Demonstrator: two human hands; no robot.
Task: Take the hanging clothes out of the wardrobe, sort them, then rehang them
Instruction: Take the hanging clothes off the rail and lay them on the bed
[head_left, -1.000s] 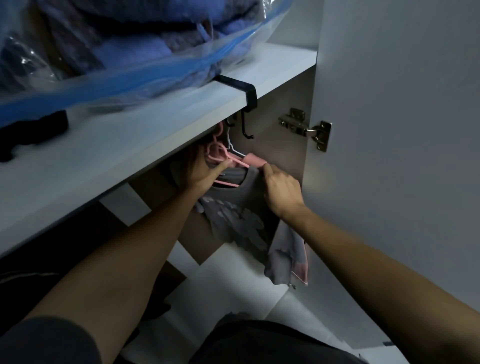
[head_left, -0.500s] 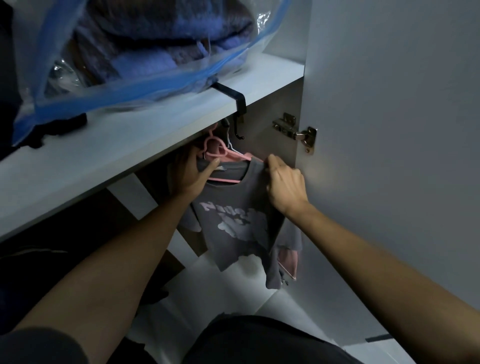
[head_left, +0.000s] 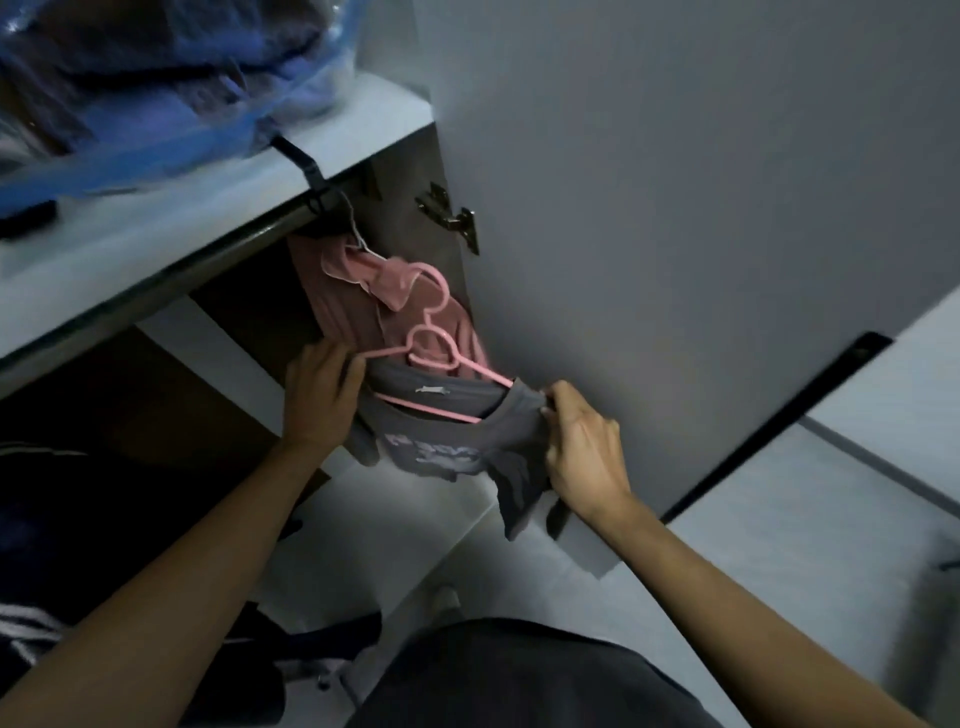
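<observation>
Hands hold a small grey T-shirt (head_left: 441, 447) between them, just below the wardrobe shelf (head_left: 218, 208). The left hand (head_left: 319, 397) grips its left shoulder at the end of a pink hanger (head_left: 441, 358); the right hand (head_left: 584, 452) pinches the right shoulder fabric. Pale lettering marks the shirt's chest, too blurred to read. A pink garment (head_left: 358, 296) hangs behind it from the rail (head_left: 249, 236). The left fingertips are hidden behind the cloth.
</observation>
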